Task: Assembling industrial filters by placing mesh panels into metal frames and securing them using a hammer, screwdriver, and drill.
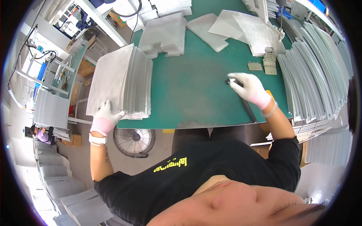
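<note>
Here, sheets [113, 75] against left hand [105, 116]

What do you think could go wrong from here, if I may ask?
The sheet stack at the left hand reaches the green table's edge, so a push might slide sheets off. The black-handled tool, which the right hand appears to grip, has its handle end near the front edge and could get knocked down.

the green tabletop [184, 83] offers open middle room, walled by the left stack [111, 77] and right stack [311, 71]
</note>
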`<state>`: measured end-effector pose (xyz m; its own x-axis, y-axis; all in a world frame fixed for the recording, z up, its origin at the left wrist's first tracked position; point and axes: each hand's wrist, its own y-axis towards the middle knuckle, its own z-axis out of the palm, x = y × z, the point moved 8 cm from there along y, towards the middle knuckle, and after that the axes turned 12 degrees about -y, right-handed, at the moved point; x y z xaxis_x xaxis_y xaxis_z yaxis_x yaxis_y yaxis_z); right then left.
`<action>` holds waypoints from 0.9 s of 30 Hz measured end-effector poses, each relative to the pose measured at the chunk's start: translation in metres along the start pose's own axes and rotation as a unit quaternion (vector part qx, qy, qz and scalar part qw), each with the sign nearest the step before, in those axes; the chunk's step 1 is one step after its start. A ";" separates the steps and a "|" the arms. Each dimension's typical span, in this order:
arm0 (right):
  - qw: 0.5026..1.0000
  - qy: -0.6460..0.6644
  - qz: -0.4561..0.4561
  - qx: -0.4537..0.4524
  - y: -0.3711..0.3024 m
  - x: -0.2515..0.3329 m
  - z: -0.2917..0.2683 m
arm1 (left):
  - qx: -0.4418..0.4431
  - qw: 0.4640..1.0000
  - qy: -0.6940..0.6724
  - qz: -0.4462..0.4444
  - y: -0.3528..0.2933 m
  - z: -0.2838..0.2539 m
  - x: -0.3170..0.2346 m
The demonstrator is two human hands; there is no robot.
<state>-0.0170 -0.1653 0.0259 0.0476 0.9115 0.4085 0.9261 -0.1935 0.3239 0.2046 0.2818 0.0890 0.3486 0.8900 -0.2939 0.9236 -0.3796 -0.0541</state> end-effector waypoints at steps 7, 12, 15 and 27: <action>0.996 -0.009 0.055 -0.064 0.220 -0.036 0.112 | -0.055 0.998 0.014 0.005 -0.014 -0.012 0.010; 0.970 0.068 0.227 0.062 0.320 -0.053 0.180 | -0.077 0.992 -0.104 -0.008 -0.030 -0.051 0.009; 0.976 -0.101 0.168 0.094 0.344 -0.021 0.173 | -0.197 0.937 -0.289 -0.020 -0.050 -0.100 0.048; 0.824 0.521 -0.025 -0.223 0.370 -0.021 0.026 | -0.265 0.888 -0.013 0.375 -0.117 -0.026 -0.068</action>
<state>0.3347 -0.2466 0.1150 -0.5479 0.1611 0.8209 0.6770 -0.4911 0.5482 0.0776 0.2725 0.1400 0.9003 0.4278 -0.0800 0.3805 -0.6845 0.6219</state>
